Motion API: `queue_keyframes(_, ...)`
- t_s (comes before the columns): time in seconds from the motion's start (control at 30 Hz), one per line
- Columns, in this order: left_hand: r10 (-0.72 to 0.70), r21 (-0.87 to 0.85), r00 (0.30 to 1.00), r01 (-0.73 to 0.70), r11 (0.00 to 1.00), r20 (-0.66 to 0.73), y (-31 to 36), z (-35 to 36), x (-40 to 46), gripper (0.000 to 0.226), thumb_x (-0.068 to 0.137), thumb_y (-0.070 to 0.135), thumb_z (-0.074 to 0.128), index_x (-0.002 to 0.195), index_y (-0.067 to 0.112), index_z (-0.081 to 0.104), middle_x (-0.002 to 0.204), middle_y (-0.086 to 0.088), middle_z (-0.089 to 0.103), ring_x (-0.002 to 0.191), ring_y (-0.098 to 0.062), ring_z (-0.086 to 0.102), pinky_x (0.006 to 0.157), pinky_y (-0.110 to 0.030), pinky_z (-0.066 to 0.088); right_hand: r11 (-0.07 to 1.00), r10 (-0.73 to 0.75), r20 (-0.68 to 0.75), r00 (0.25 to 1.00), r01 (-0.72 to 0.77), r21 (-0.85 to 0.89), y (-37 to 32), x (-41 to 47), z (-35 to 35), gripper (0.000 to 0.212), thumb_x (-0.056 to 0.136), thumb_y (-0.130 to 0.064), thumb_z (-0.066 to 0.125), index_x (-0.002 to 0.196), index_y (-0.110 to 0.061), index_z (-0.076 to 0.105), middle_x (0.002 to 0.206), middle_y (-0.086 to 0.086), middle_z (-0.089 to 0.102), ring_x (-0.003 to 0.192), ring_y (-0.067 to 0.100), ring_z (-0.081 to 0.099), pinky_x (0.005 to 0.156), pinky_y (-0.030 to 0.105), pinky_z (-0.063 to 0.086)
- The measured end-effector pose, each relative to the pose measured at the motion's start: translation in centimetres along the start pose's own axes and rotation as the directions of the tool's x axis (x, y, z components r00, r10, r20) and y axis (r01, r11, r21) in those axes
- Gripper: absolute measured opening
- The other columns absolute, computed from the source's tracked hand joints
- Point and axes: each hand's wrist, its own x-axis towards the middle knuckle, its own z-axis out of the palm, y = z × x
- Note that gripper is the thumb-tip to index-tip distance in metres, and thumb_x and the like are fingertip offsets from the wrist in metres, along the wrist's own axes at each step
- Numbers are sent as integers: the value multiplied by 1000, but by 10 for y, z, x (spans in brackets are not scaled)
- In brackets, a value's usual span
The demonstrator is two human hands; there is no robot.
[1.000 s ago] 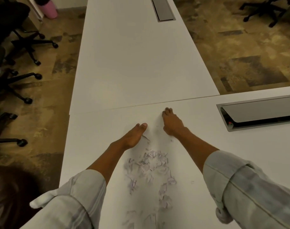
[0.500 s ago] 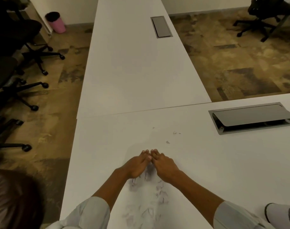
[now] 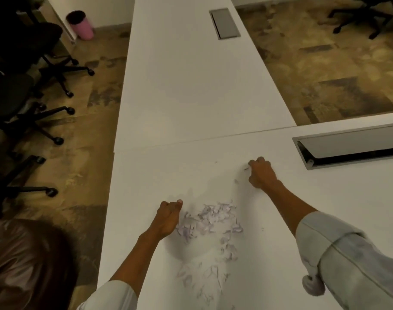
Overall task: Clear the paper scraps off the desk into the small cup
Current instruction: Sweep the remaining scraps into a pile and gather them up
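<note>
A loose pile of pale lilac paper scraps (image 3: 213, 218) lies on the white desk (image 3: 146, 220) in front of me and trails toward the near edge. My left hand (image 3: 168, 217) rests on its side against the pile's left edge, fingers curled in. My right hand (image 3: 261, 173) is farther out and to the right, fingers curled into a fist on the desk. Two tiny stray scraps (image 3: 246, 168) lie just left of it. A pale rounded object (image 3: 313, 285) shows under my right sleeve; I cannot tell whether it is the cup.
A grey cable hatch (image 3: 352, 146) is set in the desk to the right of my right hand. A second long white desk (image 3: 191, 74) joins ahead. Black office chairs (image 3: 23, 97) and a pink bin (image 3: 80, 24) stand on the left.
Half a second ago both hands were together at the pile's far edge. Now they are apart: the right has gone forward and right to the strays, the left sits at the pile's left side.
</note>
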Motion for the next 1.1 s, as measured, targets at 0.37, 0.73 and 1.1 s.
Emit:
queue_keyframes(0.37,76,-141,993,-64,988,85,-1,10,28,53,93,61,35,109,19,63,105,-1,66,87,-13,63,78,-30,51,942,-337,38,941,336,24,-78,-53,50,46,84,2,52,129,-8,53,124,11,54,113,31,52,81,41,51)
queue_keyframes(0.73,164,-14,972,-164,986,169,34,6,71,51,91,60,33,97,15,56,103,-3,59,89,-17,56,85,-35,44,881,-456,-23,890,447,-154,-80,9,32,47,83,9,49,129,-2,52,131,16,47,116,32,43,82,41,53)
queue_keyframes(1.1,285,141,920,-330,933,270,-20,64,-30,34,101,25,31,120,19,58,118,1,52,109,-14,51,100,-32,42,790,-609,85,788,612,-17,-48,-141,88,39,92,-5,49,129,-12,58,120,12,58,110,29,49,78,40,49)
